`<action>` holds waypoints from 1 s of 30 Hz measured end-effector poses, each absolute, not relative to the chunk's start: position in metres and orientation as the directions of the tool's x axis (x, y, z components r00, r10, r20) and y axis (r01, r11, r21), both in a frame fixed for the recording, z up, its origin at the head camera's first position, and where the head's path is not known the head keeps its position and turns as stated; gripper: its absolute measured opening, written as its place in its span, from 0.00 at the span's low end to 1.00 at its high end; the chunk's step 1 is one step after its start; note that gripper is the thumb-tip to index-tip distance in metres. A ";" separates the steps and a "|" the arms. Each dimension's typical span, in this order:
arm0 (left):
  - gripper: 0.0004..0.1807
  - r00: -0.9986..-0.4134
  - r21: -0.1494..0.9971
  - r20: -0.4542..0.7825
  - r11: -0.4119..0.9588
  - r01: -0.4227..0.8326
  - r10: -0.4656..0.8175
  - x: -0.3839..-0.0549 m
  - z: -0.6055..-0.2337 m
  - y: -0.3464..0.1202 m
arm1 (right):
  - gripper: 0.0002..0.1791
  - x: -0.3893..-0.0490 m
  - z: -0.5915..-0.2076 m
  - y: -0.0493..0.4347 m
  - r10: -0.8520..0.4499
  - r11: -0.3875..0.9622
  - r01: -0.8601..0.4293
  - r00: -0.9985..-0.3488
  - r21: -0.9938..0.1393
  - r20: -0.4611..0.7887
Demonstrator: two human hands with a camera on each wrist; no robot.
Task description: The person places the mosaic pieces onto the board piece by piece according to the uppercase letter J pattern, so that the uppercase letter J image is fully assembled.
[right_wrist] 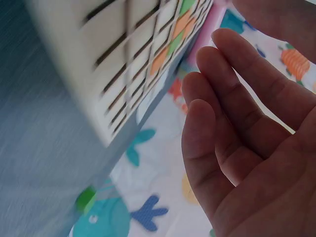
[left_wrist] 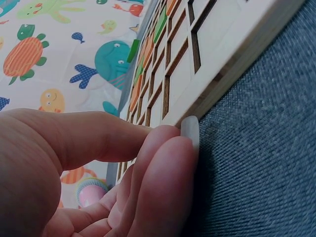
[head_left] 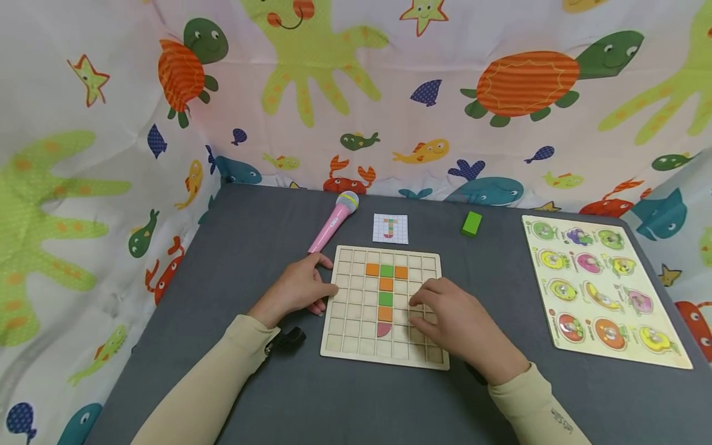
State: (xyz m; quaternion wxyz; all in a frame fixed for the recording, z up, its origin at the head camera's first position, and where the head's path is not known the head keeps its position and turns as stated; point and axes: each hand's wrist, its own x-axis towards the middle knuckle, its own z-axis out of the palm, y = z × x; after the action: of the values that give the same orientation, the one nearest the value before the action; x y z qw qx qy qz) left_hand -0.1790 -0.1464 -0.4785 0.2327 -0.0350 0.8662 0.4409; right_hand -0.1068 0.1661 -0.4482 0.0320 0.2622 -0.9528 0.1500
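A wooden grid board [head_left: 353, 327] lies on the dark cloth. On it, an orange square [head_left: 372, 269], a green square [head_left: 386, 271] and another orange square form a row. Below the middle one runs a column of orange, green and orange squares, ending in a pink rounded piece [head_left: 384, 329]. My left hand [head_left: 297, 285] pinches the board's left edge between thumb and fingers; the left wrist view shows the fingertips against the rim. Over the board's right side hovers my right hand [head_left: 458, 318], fingers loosely bent, holding nothing in the right wrist view.
Behind the board lies a small pattern card [head_left: 390, 237] with a coloured J-like figure. A pink toy microphone [head_left: 329, 230] is at its left, a green block [head_left: 471, 224] at its right. A fruit puzzle board [head_left: 573, 290] lies far right. A sea-animal curtain [head_left: 356, 62] borders the table.
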 end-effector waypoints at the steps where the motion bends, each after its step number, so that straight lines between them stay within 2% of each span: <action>1: 0.28 -0.890 0.747 -0.434 0.609 -0.268 0.141 -0.179 -0.479 -0.147 | 0.12 -0.106 -0.447 0.172 -0.477 0.827 -0.495 -0.869 -0.268 0.133; 16: 0.29 -0.892 0.752 -0.429 0.604 -0.265 0.141 -0.177 -0.479 -0.146 | 0.16 -0.071 -0.451 0.263 -0.328 0.921 -0.329 -0.944 -0.208 0.039; 24: 0.29 -0.892 0.752 -0.426 0.607 -0.257 0.150 -0.178 -0.481 -0.148 | 0.15 -0.059 -0.461 0.290 -0.231 0.948 -0.213 -0.971 -0.236 -0.053; 30: 0.29 -0.892 0.747 -0.430 0.611 -0.263 0.141 -0.178 -0.481 -0.147 | 0.18 -0.056 -0.464 0.298 -0.185 0.955 -0.161 -0.979 -0.248 -0.080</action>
State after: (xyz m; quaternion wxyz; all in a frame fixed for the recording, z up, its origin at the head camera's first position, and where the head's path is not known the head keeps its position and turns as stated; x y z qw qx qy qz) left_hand -0.1781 -0.1467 -0.4808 0.2297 -0.0352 0.8676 0.4396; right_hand -0.0558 0.2985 -0.4644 -0.0514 0.0876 -0.9875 0.1209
